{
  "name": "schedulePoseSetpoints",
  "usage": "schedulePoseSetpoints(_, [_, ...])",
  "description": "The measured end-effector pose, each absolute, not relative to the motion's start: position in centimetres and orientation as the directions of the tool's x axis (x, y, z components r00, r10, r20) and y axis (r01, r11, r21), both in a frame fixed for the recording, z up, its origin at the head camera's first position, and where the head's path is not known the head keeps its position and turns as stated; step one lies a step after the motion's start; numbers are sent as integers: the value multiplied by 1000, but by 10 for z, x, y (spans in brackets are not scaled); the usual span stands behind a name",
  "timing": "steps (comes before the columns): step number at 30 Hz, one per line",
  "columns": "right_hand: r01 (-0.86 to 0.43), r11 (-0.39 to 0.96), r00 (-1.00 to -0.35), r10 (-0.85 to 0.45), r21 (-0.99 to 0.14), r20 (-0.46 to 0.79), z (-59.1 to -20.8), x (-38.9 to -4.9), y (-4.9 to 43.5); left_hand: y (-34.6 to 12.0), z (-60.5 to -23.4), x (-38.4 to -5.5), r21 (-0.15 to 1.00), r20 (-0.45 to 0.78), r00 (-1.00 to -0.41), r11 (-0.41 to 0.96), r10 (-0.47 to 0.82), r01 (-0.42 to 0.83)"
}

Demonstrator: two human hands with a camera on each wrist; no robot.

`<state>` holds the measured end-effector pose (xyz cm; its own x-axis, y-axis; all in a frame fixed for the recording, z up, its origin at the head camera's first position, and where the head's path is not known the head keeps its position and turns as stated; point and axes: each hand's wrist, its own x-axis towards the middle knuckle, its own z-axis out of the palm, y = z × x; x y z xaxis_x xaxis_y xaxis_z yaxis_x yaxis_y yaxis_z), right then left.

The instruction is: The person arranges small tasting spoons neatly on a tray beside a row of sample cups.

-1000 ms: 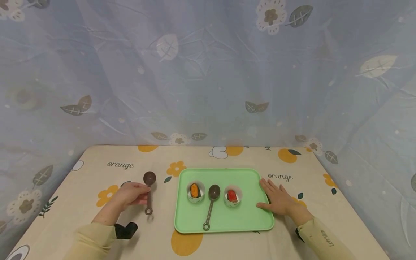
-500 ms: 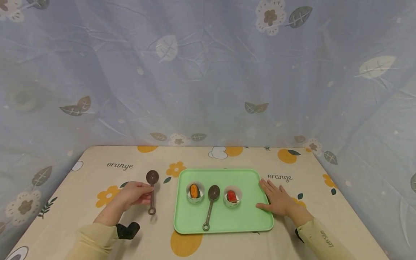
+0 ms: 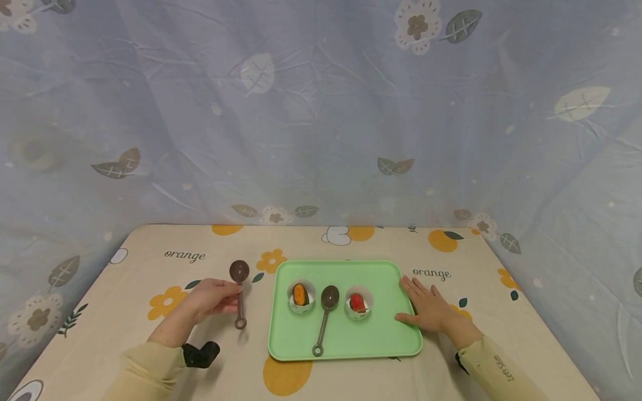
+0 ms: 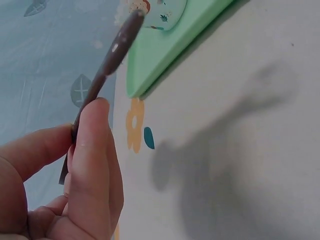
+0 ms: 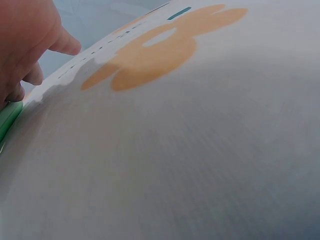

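Narrowly, between thumb and fingers, the left hand (image 3: 213, 299) pinches the handle of a brown spoon (image 3: 239, 271). That spoon is raised clear of the patterned tablecloth (image 3: 251, 367), near the green tray (image 3: 381, 334) on its 9 o'clock side, bowl toward 12 o'clock and ringed end toward 6. At the tray's 3 o'clock edge rests the right hand (image 3: 432, 312), fingers straight and spread wide. On the tray lies a matching spoon (image 3: 329, 298), bowl between 12 and 1 o'clock. At 9 o'clock from its bowl stands a white cup (image 3: 302, 309) holding an orange-topped sushi piece (image 3: 300, 295); at 3 o'clock, a similar cup (image 3: 358, 316) holds a red-topped sushi piece (image 3: 357, 302). Leaf-printed curtain (image 3: 321, 128) hangs beyond, at 12 o'clock.
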<state>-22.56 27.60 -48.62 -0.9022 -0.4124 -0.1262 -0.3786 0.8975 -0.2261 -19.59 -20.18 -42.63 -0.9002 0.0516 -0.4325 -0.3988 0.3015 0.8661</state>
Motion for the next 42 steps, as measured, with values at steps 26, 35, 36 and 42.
schedulePoseSetpoints(26, [-368,902,-905,-403,-227,-135,-490,-229,279,-174,-417,-203,896,-419,-904,204,90,-395])
schedulePoseSetpoints(35, [-378,898,-902,-412,-226,-126,-488,-228,277,-161,-409,-204,911,-385,-915,211,124,-354])
schedulePoseSetpoints(36, [-381,895,-901,-415,-230,-123,-487,-228,277,-159,-409,-204,913,-383,-915,207,128,-353])
schedulePoseSetpoints(42, [-399,888,-897,-430,-230,-105,-484,-226,276,-148,-408,-205,925,-362,-919,183,158,-333])
